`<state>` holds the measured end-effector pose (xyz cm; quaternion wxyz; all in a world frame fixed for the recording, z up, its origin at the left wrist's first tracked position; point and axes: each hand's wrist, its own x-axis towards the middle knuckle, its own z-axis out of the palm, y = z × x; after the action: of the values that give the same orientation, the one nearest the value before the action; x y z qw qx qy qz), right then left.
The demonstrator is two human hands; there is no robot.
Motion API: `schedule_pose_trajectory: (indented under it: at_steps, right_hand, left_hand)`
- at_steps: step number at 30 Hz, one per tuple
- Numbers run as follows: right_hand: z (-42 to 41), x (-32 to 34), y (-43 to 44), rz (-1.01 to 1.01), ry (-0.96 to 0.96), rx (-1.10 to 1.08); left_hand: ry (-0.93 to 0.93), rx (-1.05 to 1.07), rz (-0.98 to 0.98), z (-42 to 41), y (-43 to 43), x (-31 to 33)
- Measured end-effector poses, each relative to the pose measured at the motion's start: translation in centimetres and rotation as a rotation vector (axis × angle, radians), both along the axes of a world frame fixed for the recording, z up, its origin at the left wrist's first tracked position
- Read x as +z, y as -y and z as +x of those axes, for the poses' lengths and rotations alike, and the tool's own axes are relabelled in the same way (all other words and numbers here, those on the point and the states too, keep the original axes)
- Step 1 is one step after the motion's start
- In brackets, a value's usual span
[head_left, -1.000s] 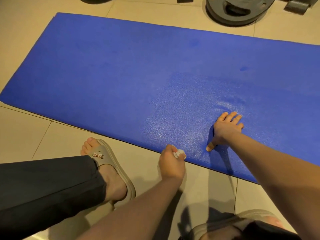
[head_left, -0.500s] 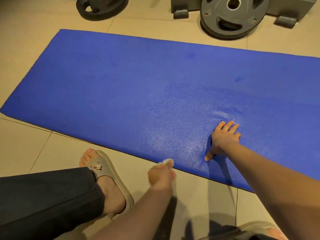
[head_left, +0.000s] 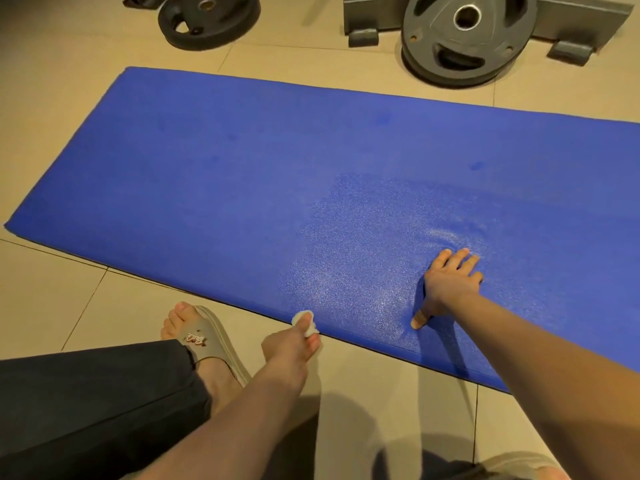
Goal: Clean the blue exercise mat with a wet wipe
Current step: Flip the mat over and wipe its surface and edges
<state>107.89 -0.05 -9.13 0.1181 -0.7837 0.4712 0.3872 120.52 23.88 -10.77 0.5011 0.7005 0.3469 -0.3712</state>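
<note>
Blue exercise mat lies flat on a beige tiled floor, with a glistening damp patch on its nearer surface. Right hand rests on the mat, fingers straight and spread. Left hand pinches a wadded white wet wipe at the mat's near edge. Small weight plate and large weight plate sit beyond the far edge. Tan sandal is on the near side.

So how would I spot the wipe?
Find the big blue mat on the floor, then follow its near edge to the left hand. The wipe is the small crumpled wad pinched in that hand, the only white thing there.
</note>
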Motion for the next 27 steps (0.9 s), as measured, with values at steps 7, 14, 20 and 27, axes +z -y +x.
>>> schedule_pose_trajectory:
  at_steps: [7,14,20,27]
  right_hand:
    - [-0.6,0.5,-0.5,-0.011,0.014,0.006]
    - [2.9,2.6,-7.0,0.094,0.198,0.149]
    - [4.1,1.5,-10.7,0.108,0.138,0.221]
    - [6.0,1.7,-9.5,0.26,0.014,0.125]
  left_hand:
    - [-0.185,-0.137,-0.137,-4.8,2.5,0.0]
    - [-0.228,-0.26,-0.18,-1.9,1.4,0.7]
    - [-0.246,-0.223,-0.266,1.0,0.0,-1.3]
    - [-0.11,-0.086,-0.187,6.5,-2.5,-0.6]
